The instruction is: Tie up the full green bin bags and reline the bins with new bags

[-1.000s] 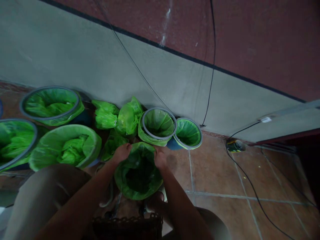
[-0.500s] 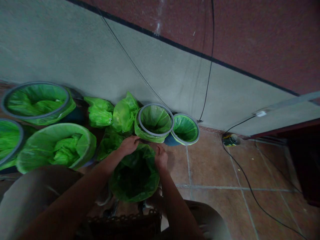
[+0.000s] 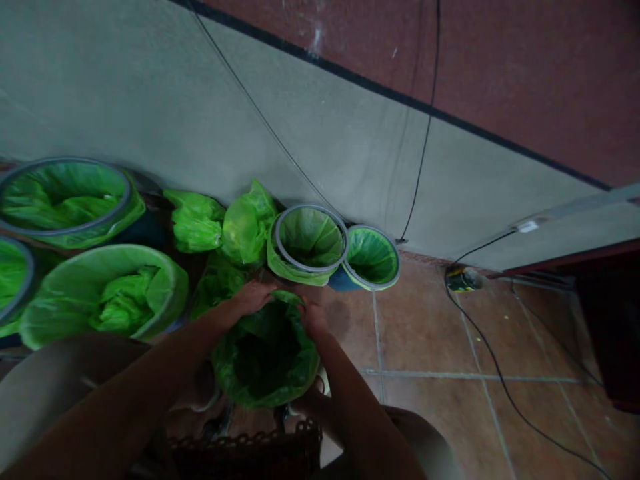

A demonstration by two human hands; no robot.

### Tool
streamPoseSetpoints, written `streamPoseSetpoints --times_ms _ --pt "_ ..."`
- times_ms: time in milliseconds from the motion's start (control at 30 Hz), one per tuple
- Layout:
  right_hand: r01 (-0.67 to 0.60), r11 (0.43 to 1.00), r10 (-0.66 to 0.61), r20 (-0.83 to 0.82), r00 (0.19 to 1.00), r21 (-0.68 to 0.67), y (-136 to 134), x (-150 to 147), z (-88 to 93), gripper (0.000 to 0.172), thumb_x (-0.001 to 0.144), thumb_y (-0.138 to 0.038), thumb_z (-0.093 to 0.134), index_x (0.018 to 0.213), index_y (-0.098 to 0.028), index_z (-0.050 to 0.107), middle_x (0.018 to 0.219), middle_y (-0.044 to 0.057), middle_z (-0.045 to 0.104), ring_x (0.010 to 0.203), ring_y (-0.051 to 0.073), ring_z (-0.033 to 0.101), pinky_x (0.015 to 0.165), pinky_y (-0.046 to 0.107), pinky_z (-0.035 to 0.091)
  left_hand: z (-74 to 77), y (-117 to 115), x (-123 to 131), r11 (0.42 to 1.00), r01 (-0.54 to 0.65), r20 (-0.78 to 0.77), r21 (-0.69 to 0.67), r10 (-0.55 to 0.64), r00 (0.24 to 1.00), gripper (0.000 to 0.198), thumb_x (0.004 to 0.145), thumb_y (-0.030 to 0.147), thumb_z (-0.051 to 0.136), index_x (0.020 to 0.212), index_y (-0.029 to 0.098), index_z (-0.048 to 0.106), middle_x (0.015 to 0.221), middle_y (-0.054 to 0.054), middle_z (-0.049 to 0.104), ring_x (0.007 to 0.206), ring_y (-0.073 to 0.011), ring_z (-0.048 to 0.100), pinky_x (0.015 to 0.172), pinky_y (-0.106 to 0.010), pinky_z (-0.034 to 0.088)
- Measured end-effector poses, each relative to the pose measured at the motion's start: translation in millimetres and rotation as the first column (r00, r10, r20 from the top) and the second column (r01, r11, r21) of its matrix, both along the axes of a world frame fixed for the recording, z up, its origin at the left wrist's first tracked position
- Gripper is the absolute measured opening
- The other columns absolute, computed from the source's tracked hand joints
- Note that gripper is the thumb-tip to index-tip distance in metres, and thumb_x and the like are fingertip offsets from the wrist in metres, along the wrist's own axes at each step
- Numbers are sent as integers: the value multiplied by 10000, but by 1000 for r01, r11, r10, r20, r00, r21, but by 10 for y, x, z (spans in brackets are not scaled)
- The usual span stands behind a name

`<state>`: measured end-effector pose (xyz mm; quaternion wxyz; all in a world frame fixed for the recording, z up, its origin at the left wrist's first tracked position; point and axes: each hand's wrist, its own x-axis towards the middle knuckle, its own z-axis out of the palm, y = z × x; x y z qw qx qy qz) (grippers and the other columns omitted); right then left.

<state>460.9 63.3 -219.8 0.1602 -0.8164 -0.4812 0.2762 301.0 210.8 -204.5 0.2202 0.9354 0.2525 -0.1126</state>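
Note:
Between my knees stands a bin lined with a green plastic bag (image 3: 267, 393), its dark inside facing up. My left hand (image 3: 254, 297) grips the bag at the far left of the rim, fingers closed on the plastic. On the far right of the same rim, my right hand (image 3: 313, 319) is closed on the bag's edge. The bin's own body is hidden under the liner. Just beyond my hands is a lined bin with a grey ring (image 3: 346, 250), and a second lined bin (image 3: 373, 283) touches it on the right.
Left of me are several lined bins, among them a wide one (image 3: 173, 293) and one with a grey ring (image 3: 129, 193). Two filled green bags (image 3: 197, 223) lean near the wall. A black cable (image 3: 493, 357) crosses the tiled floor by a can (image 3: 464, 279).
My hands have come closer together on the far rim, the right one moving left and slightly nearer me. The liner's far edge now looks drawn in between them. The view has shifted slightly.

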Motion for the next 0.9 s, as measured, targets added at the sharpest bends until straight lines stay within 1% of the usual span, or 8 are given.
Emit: streamPoseSetpoints --times_ms 133,233,333,433,500,567,700,900 --pt "74 997 -74 60 995 3 -81 -30 -2 296 941 -263 442 1085 -126 661 940 133 736 817 195 677 716 266 489 131 -19 67 997 -67 3 23 67 998 369 845 190 522 1201 233 607 1146 -101 706 1111 -263 632 1008 -433 415" --pt "236 970 -241 105 965 57 -321 -115 -47 327 953 -225 360 1048 -117 654 874 138 727 792 210 686 673 276 486 261 -37 51 984 -164 80 64 159 984 590 762 207 619 1340 231 508 1363 -107 587 1254 -290 532 1055 -474 381" --pt "426 904 -425 136 895 18 -631 -243 -63 339 951 -238 341 1054 -116 641 855 162 721 790 247 700 657 310 491 334 -58 -35 935 -351 137 42 343 929 608 775 306 631 1359 210 489 1382 -110 567 1246 -294 534 1037 -451 417" --pt "532 844 -523 118 844 -63 -827 -330 20 411 926 -349 454 1195 -67 584 1003 226 706 922 309 699 724 361 508 313 -97 -114 881 -473 201 -6 464 863 539 838 346 570 1342 165 503 1338 -123 597 1222 -267 556 1031 -389 436" --pt "556 831 -551 102 828 -17 -826 -316 127 564 903 -419 506 1298 -17 510 1161 280 648 1076 342 650 814 392 503 272 -129 -121 878 -478 260 -22 466 846 485 871 337 528 1317 149 524 1302 -123 621 1194 -247 576 1033 -360 437" --pt "532 842 -539 91 838 89 -714 -238 247 580 921 -421 473 1327 -7 490 1243 286 606 1164 335 602 895 401 481 238 -149 -78 892 -450 309 -26 436 845 418 903 331 481 1274 156 561 1259 -111 647 1161 -228 597 1030 -343 440" --pt "353 909 -378 78 923 222 -321 4 380 397 967 -289 373 1233 -98 598 1240 180 647 1167 258 596 993 370 432 209 -117 82 917 -399 298 -18 386 873 369 960 359 382 1169 192 637 1186 -76 688 1104 -200 627 997 -316 459" --pt "177 984 -179 87 980 26 -61 80 139 375 940 -228 451 1280 -139 582 1111 149 708 1042 222 651 894 304 476 63 -51 132 945 -322 92 61 316 944 356 968 313 369 1113 186 669 1102 -96 726 990 -228 679 903 -331 497"
